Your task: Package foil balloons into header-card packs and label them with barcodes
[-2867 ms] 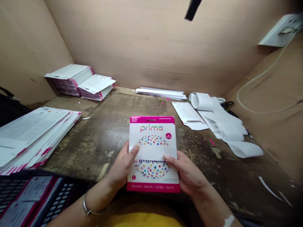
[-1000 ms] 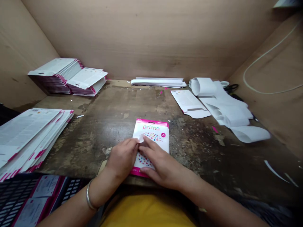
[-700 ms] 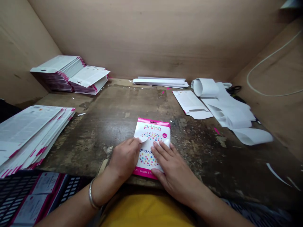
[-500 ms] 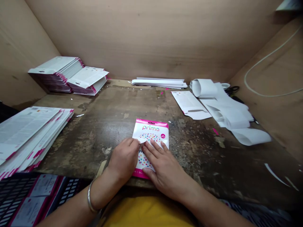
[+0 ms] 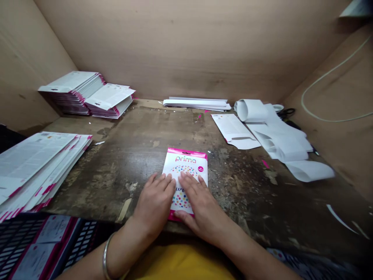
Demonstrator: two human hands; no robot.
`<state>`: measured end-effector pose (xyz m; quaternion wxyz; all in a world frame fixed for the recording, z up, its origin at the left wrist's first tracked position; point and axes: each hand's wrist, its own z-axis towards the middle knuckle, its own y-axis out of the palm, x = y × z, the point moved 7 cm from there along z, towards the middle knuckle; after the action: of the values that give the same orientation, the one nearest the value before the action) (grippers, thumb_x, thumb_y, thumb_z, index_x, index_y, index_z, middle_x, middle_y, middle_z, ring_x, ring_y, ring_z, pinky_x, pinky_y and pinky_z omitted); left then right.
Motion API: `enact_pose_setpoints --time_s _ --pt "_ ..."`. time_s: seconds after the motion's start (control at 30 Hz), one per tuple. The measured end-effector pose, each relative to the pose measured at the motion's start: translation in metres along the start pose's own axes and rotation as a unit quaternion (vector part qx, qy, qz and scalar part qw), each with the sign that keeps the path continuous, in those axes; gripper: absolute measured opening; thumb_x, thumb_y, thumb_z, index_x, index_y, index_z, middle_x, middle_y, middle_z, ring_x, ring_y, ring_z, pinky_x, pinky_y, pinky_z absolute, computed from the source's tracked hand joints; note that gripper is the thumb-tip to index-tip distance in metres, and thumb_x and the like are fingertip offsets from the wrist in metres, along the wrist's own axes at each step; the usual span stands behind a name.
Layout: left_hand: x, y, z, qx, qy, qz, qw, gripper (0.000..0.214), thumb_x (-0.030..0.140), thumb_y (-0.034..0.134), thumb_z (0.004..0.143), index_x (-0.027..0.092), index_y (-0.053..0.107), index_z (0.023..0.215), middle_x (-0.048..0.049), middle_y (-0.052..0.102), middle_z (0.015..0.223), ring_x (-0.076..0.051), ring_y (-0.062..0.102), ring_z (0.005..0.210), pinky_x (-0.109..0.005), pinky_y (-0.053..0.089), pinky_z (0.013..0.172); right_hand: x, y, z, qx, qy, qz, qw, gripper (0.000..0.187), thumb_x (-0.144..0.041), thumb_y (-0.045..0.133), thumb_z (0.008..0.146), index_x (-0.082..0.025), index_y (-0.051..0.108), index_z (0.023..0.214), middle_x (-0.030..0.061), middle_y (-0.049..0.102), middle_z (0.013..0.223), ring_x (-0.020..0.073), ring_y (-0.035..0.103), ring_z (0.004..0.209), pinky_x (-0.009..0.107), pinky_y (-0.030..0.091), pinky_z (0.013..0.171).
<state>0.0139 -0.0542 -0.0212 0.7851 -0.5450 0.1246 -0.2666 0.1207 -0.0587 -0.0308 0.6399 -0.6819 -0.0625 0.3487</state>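
Note:
A flat white-and-pink "prima" balloon packet [image 5: 185, 158] with coloured dots lies face up near the table's front edge. Across its left side rests my left hand [image 5: 155, 200], fingers laid flat on the surface and holding nothing. My right hand [image 5: 201, 200] presses on the right half, fingers stretched out and the thumb by the lower pink band. Between the fingertips of both hands a strip of the printed front shows. My hands cover much of the packet's middle.
Stacked packets [image 5: 72, 83] stand at the back left, with a fanned pile [image 5: 35, 159] nearer. An open-flapped envelope [image 5: 234, 130] lies beside curling white paper strips [image 5: 279, 136] and black-handled scissors [image 5: 287, 112]. Folded white sheets [image 5: 196, 103] lie at the back; a crate [image 5: 84, 235] is below left.
My left hand has gone from pinching a small white piece over the packet to lying flat on it. That white piece no longer shows. My right hand stays nearly in place.

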Motion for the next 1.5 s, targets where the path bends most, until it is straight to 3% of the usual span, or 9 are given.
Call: enact_pose_setpoints --time_s 0.17,0.33,0.53,0.83,0.93,1.1,1.23,1.37,1.5 --pt "-0.012 -0.011 0.006 -0.01 0.02 -0.089 0.996 0.019 0.017 0.052 0.088 0.014 0.062 0.103 -0.0105 0.069 0.105 -0.027 0.06 0.104 -0.048 0.046 0.095 -0.002 -0.002 0.004 -0.041 0.014 -0.001 0.999 0.066 -0.035 0.061 0.083 -0.009 0.039 0.139 0.012 0.03 0.149 0.0267 0.021 0.139 0.052 0.018 0.114" --pt "-0.067 -0.034 0.009 0.063 -0.152 -0.189 0.968 0.026 0.023 0.046 0.091 0.018 0.06 0.112 -0.0076 0.068 0.11 -0.019 0.064 0.098 -0.035 0.054 0.087 -0.003 -0.003 0.005 -0.036 0.016 0.004 0.999 0.067 -0.039 0.061 0.083 -0.009 0.04 0.139 0.0136 0.033 0.147 0.0282 0.023 0.139 0.053 0.019 0.114" --pt "-0.037 -0.012 -0.001 -0.037 -0.019 -0.145 0.989 0.032 0.02 0.044 0.091 0.014 0.059 0.118 -0.0113 0.063 0.121 -0.023 0.056 0.117 -0.045 0.046 0.099 -0.004 -0.004 0.003 -0.015 -0.002 -0.002 1.0 0.063 -0.035 0.06 0.084 -0.01 0.041 0.138 0.0148 0.035 0.146 0.0289 0.027 0.137 0.054 0.021 0.112" --pt "-0.041 -0.003 0.008 -0.069 -0.015 -0.097 0.993 0.031 0.022 0.05 0.089 0.012 0.061 0.116 -0.0135 0.064 0.12 -0.026 0.058 0.113 -0.047 0.044 0.101 -0.005 -0.003 0.004 -0.023 0.0 -0.016 1.0 0.063 -0.035 0.059 0.084 -0.01 0.041 0.138 0.0134 0.035 0.147 0.0284 0.026 0.138 0.053 0.021 0.113" --pt "-0.039 -0.005 0.01 -0.07 -0.012 -0.098 0.993 0.029 0.024 0.053 0.089 0.013 0.062 0.114 -0.013 0.066 0.116 -0.024 0.063 0.104 -0.041 0.05 0.094 -0.004 -0.001 0.001 -0.014 -0.004 -0.01 1.0 0.067 -0.034 0.059 0.084 -0.008 0.035 0.141 0.0159 0.032 0.147 0.0278 0.023 0.139 0.054 0.02 0.113" --pt "-0.046 -0.006 0.01 -0.04 -0.061 -0.155 0.985 0.031 0.032 0.061 0.084 0.015 0.062 0.11 -0.01 0.07 0.106 -0.021 0.067 0.092 -0.032 0.055 0.081 0.002 -0.004 -0.006 0.053 0.006 0.026 0.998 0.072 -0.034 0.063 0.081 -0.003 0.034 0.138 0.0229 0.018 0.151 0.0291 0.015 0.141 0.051 0.027 0.111" --pt "-0.053 -0.005 0.008 -0.005 -0.114 -0.188 0.975 0.027 0.032 0.06 0.084 0.018 0.063 0.106 -0.0072 0.071 0.101 -0.02 0.067 0.088 -0.03 0.054 0.078 0.004 -0.007 -0.007 0.056 0.016 0.036 0.998 0.059 -0.037 0.063 0.08 -0.006 0.049 0.128 0.0229 0.03 0.146 0.0327 0.023 0.138 0.052 0.033 0.108" --pt "-0.061 -0.005 0.002 0.017 -0.2 -0.227 0.953 0.024 0.029 0.048 0.091 0.019 0.067 0.081 -0.0021 0.07 0.077 -0.015 0.064 0.067 -0.026 0.051 0.064 -0.003 -0.007 -0.005 0.045 0.015 -0.001 0.999 0.057 -0.037 0.057 0.085 -0.005 0.049 0.131 0.0203 0.041 0.141 0.0328 0.028 0.136 0.053 0.029 0.11" --pt "-0.062 -0.007 -0.004 0.047 -0.242 -0.25 0.936 0.024 0.032 0.049 0.09 0.018 0.067 0.081 -0.0016 0.07 0.077 -0.015 0.063 0.065 -0.025 0.05 0.061 -0.01 -0.004 -0.003 0.03 0.02 -0.018 0.999 0.06 -0.04 0.053 0.087 -0.008 0.043 0.137 0.0141 0.037 0.145 0.0306 0.027 0.137 0.053 0.022 0.113"
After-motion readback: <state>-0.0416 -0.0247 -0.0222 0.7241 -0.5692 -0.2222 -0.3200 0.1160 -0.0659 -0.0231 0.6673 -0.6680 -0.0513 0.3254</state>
